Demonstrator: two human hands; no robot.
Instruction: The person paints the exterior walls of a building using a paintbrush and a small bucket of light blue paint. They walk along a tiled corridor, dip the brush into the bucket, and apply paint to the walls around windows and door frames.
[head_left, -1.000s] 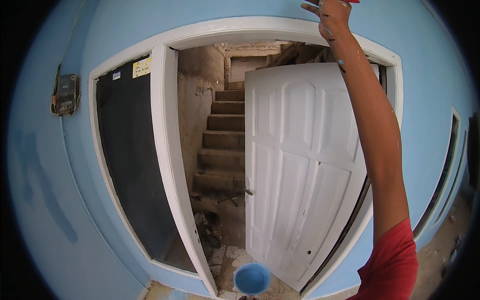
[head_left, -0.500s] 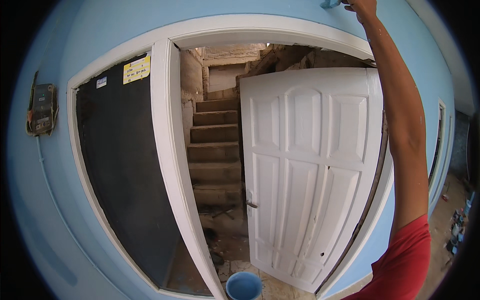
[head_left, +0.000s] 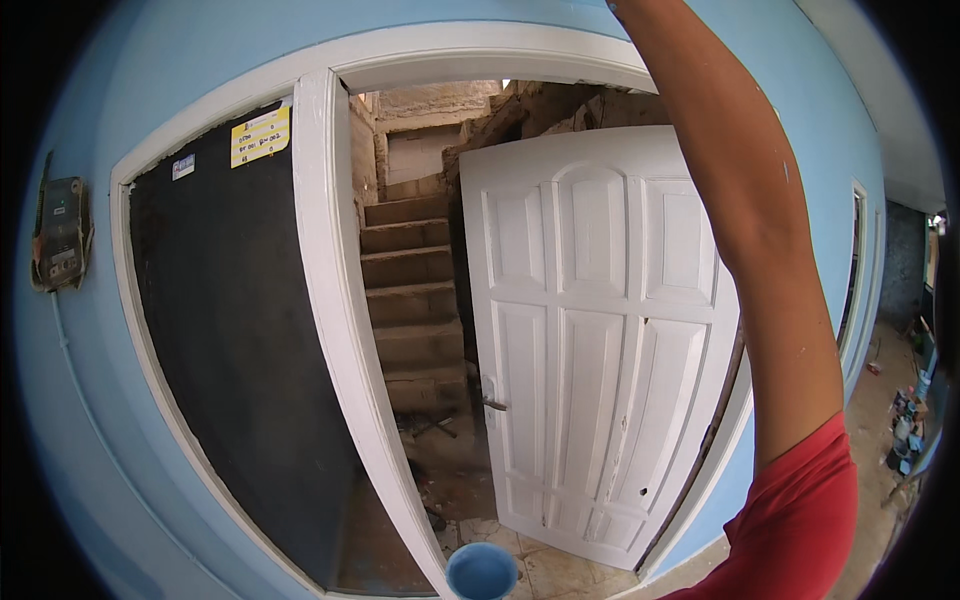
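My bare right arm [head_left: 745,220], in a red sleeve [head_left: 795,510], reaches up past the right side of the doorway. The right hand itself lies beyond the top edge, so its fingers and whatever they hold are hidden. Nearest to its wrist is the light blue wall [head_left: 540,30] above the white door frame [head_left: 450,50]. A round blue container [head_left: 482,573] shows at the bottom edge; what supports it cannot be seen. My left hand is out of view.
A white panelled door [head_left: 590,330] stands ajar inside the frame, with rough steps [head_left: 410,300] behind it. Left of it is a dark panel [head_left: 240,350] with a yellow label [head_left: 262,135]. An electric meter box [head_left: 62,235] hangs at far left. Clutter [head_left: 908,430] lies at far right.
My right arm has swung left and upward; its hand, seen earlier at the top with something blue, has left the picture. The view has shifted slightly.
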